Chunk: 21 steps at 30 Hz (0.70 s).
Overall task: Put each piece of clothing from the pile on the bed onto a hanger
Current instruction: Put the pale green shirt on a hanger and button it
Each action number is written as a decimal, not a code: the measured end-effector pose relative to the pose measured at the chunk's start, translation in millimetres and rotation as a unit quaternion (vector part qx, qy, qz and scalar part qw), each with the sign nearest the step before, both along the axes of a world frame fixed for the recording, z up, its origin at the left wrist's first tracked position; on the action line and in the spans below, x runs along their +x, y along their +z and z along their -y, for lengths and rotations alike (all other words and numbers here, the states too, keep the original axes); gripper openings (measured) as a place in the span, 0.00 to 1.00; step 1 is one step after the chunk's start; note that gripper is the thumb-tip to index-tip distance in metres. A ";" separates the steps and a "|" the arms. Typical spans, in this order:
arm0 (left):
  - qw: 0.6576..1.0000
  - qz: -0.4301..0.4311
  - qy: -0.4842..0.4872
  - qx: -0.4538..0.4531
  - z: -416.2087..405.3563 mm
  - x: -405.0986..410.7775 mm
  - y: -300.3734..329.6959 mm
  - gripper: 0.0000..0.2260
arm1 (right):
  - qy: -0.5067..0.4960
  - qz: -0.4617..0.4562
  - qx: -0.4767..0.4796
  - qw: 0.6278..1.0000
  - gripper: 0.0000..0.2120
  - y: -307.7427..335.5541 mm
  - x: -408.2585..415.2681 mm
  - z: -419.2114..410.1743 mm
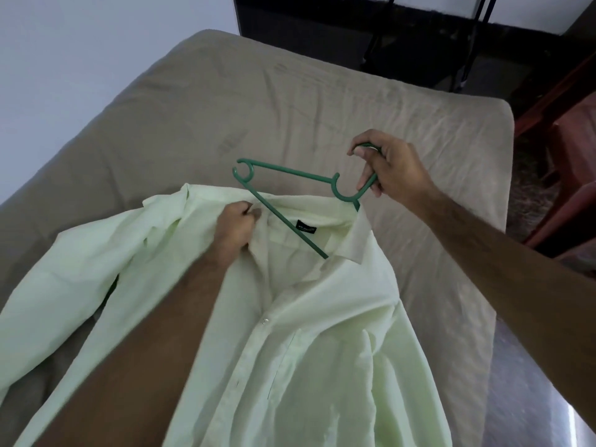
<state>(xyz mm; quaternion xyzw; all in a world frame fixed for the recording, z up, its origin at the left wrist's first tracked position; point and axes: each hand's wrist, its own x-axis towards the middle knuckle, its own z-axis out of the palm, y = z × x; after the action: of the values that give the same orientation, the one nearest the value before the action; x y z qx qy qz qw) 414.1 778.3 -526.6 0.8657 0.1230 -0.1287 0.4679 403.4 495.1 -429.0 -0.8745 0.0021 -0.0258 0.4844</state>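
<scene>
A pale green button-up shirt lies open on the bed, collar towards the far end. A green plastic hanger sits partly inside the collar: one arm is under the fabric at the right shoulder, the other arm sticks out above the collar on the left. My right hand grips the hanger's hook. My left hand pinches the shirt's left collar and shoulder fabric next to the hanger's bar.
The bed wears a wrinkled beige sheet, bare beyond the shirt. A white wall runs along the left. Dark floor, a black frame and red furniture lie past the far and right edges.
</scene>
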 end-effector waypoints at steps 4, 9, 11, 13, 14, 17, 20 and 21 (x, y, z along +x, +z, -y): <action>0.999 -0.001 0.008 -0.050 -30.5 16.4 9.5 0.07 | 0.045 0.028 -0.037 0.998 0.07 8.1 -15.3 -0.3; 0.996 -0.008 0.035 -0.085 -44.5 24.6 8.4 0.07 | 0.113 0.051 -0.105 0.987 0.06 28.1 -36.7 -19.8; 0.994 0.018 0.046 -0.098 -49.3 19.9 9.1 0.04 | 0.125 0.064 -0.136 0.981 0.07 36.5 -43.6 -26.0; 0.992 0.060 0.050 -0.103 -54.6 17.6 10.0 0.04 | 0.134 0.075 -0.168 0.974 0.07 44.0 -48.9 -28.9; 0.992 0.075 0.032 -0.095 -57.7 16.7 10.3 0.06 | 0.140 0.077 -0.188 0.969 0.07 46.7 -51.0 -30.2; 0.995 0.080 -0.032 -0.053 -64.2 10.3 13.5 0.17 | 0.181 0.077 -0.233 0.952 0.06 50.2 -54.8 -38.3; 0.990 0.122 -0.059 0.028 -68.0 2.5 20.6 0.18 | 0.220 0.087 -0.277 0.931 0.06 49.4 -56.7 -49.8; 0.978 0.173 -0.088 0.082 -69.6 -0.2 23.5 0.16 | 0.222 0.091 -0.288 0.927 0.08 49.2 -56.9 -51.6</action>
<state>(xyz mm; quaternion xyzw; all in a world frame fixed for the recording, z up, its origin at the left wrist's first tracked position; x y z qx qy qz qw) 413.9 847.8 -503.1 0.9178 -0.0263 -0.0073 0.3960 346.6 546.7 -379.8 -0.9483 -0.2441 0.0036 0.2026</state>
